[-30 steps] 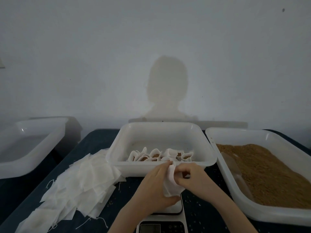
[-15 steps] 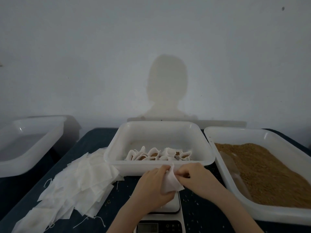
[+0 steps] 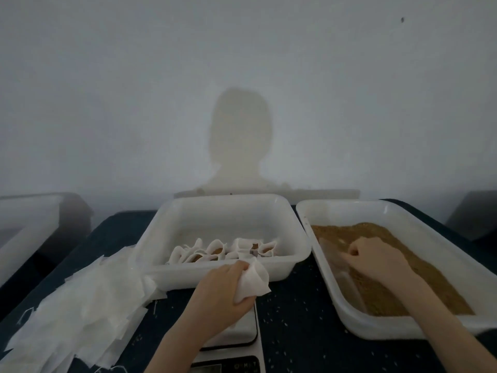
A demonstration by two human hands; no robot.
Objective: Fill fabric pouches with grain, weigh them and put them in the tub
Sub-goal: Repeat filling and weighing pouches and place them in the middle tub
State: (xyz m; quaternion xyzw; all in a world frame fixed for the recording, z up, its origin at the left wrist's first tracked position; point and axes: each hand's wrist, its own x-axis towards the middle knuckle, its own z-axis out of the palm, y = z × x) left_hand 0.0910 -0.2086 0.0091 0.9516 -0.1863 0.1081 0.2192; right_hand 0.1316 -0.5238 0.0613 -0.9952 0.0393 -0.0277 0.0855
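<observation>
No text is legible; the scale (image 3: 236, 348) panel's markings blur.

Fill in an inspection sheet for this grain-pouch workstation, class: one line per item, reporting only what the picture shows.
Surface: dark table, loose grains scattered.
Job's things: empty pouches stacked left; filled pouches in middle tub; grain in right tub; scale.
Clutter: spare tub far left.
Grips: left hand holds a pouch; right hand in grain, grasping a translucent scoop.
Cables: nothing seen.
Surroundings: plain wall, a person's shadow.
</observation>
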